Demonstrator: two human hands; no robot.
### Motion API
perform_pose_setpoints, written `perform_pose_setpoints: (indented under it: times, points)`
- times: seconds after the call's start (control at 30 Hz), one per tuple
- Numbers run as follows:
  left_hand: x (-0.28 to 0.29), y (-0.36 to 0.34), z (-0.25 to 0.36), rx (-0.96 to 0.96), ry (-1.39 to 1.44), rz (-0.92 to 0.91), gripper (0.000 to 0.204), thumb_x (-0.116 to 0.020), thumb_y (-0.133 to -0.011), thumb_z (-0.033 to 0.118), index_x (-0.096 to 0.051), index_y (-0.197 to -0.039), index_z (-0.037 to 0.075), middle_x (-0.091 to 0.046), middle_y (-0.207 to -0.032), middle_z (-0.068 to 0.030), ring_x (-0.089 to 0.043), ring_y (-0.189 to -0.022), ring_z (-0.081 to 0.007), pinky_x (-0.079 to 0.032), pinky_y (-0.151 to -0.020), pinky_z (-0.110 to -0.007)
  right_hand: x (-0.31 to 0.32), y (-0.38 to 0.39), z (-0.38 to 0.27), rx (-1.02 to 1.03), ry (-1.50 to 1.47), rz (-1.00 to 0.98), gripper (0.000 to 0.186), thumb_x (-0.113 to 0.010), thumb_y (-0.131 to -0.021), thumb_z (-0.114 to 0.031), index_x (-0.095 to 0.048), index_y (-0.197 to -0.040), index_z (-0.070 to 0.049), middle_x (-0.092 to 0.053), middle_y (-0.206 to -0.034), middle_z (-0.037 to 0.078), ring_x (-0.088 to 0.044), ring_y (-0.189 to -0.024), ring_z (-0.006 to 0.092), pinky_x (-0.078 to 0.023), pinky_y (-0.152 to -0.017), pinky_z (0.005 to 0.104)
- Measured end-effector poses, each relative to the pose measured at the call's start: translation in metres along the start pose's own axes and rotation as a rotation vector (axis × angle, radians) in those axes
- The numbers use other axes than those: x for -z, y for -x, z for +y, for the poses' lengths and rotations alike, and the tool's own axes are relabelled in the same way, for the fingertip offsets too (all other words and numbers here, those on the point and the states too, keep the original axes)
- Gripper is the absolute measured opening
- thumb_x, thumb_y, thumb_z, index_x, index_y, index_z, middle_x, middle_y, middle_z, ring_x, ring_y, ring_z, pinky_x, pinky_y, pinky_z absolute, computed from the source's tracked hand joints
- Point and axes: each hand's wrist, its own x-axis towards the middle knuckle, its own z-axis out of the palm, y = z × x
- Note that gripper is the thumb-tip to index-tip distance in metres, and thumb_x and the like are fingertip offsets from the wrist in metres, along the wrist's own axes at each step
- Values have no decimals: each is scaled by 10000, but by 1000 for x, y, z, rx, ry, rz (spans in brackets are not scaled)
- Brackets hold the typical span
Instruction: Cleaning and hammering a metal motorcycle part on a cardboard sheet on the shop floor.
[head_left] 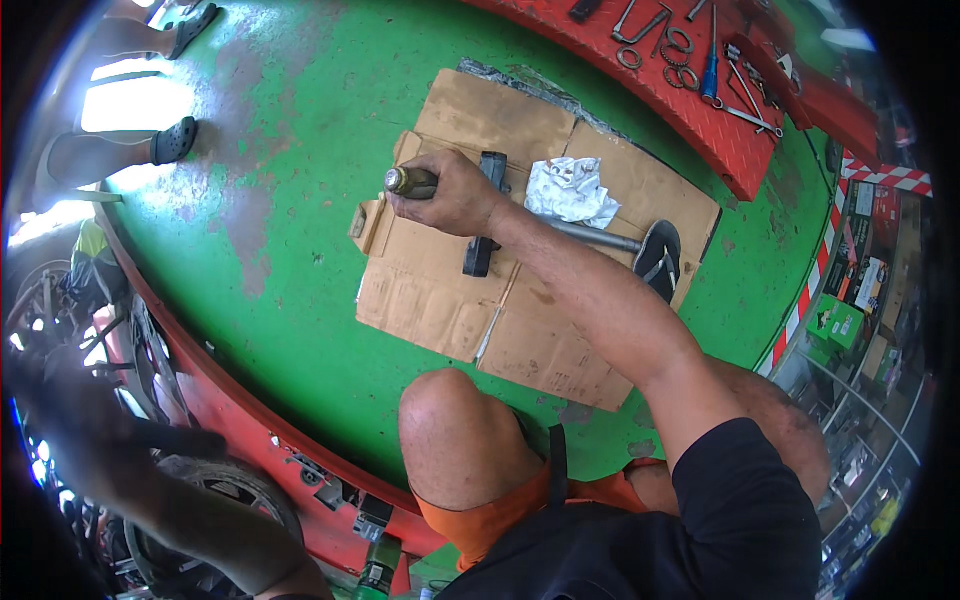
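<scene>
My right hand [452,196] is closed around a long metal tube with a brass-coloured end [410,182], held over a flattened cardboard sheet [430,300] on the green floor. The tube's grey shaft [598,237] comes out from under my forearm toward the right. A black block-shaped part [483,250] lies on the cardboard just under the hand. A crumpled white rag [572,190] sits right of it. My left hand [115,440], dark and blurred, reaches out at the lower left near a motorcycle tyre [235,490], fingers extended and holding nothing.
A black sandal [661,258] rests on the cardboard's right edge. A red tread-plate ramp [690,95] at the top carries wrenches and a blue-handled screwdriver [711,72]. Another person's feet in dark clogs [172,142] stand top left. Shelves of boxes [838,320] line the right.
</scene>
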Motion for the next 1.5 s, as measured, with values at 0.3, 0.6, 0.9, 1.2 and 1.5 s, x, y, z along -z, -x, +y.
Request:
perform_pose_setpoints:
  times: [0.3, 0.6, 0.9, 1.2, 1.5]
  points:
    - [-12, 116, -176, 569, -152, -711, 357, -434, -1086, 363, -532, -914, 65, -444, -625, 29, -399, -508, -60, -316, -447, -247, -10, 48, 6, 72, 629, -306, 290, -696, -764, -422, -695, -767, -132, -686, -767, 140, -673, -753, 357, -531, -670, 460]
    - [22, 155, -302, 286, -552, -370, 295, -502, -1063, 340, -554, -955, 70, -512, -600, -18, -443, -411, -181, -344, -402, -362, -58, 109, 22, 75, 948, -395, 265, -670, -811, -180, -633, -1048, -67, -631, -1136, 143, -713, -731, 319, -566, -586, 436]
    - [-17, 190, -396, 170, -754, -537, 281, -495, -1043, 343, -485, -1020, 63, -639, -685, -255, -621, -624, -488, -463, -525, -586, -40, 93, 97, 468, 1568, -676, 201, -605, -857, -167, -697, -974, -33, -631, -954, 96, -708, -674, 237, -555, -524, 390]
    - [-15, 191, -400, 182, -737, -554, 288, -495, -1042, 348, -480, -1026, 61, -642, -711, -269, -630, -657, -495, -471, -541, -591, 55, 86, -35, 365, 1200, -689, 269, -677, -804, -155, -665, -1072, -141, -673, -929, 89, -719, -815, 298, -575, -659, 428]
    - [-17, 183, -385, 245, -754, -568, 290, -490, -1044, 355, -481, -1048, 64, -647, -735, -273, -630, -671, -502, -466, -554, -598, 43, 6, 20, -131, 1228, -531, 520, -692, -782, -108, -654, -1275, -271, -719, -1125, 63, -677, -1062, 293, -547, -859, 433]
